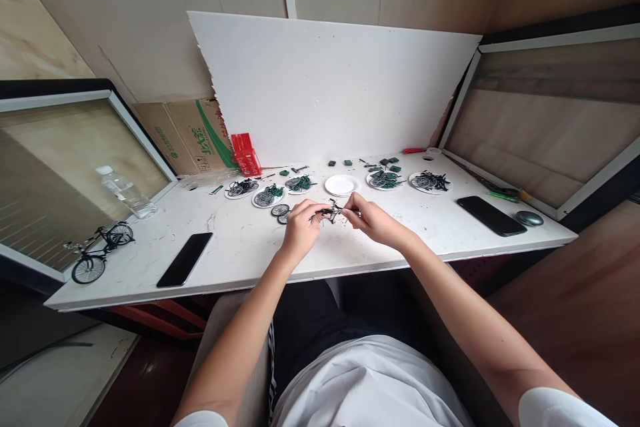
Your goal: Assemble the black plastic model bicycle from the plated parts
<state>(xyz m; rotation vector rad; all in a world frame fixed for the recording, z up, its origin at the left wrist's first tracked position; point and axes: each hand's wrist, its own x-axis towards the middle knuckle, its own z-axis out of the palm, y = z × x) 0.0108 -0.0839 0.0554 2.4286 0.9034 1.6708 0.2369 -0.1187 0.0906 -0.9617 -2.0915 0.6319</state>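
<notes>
Above the front middle of the white table, my left hand [301, 223] is closed in a pinch on a small dark model bicycle frame [333, 211]. My right hand [369, 219] is closed at the frame's other side, its fingertips around a thin dark piece that I cannot make out. Small black spoked wheels [280, 211] lie just left of my left hand. Beyond both hands stands a stack of white plates [342, 185]. To its left, a plate of green and black bicycle parts [269, 195] rests on the table.
An assembled model bicycle [100, 250] and a plastic bottle [129, 192] stand at the left. Phones [185, 259] [491, 215] lie at either side, with a grey mouse [529, 218] far right. More plates of parts [430, 181] line the back, before a white board [335, 90].
</notes>
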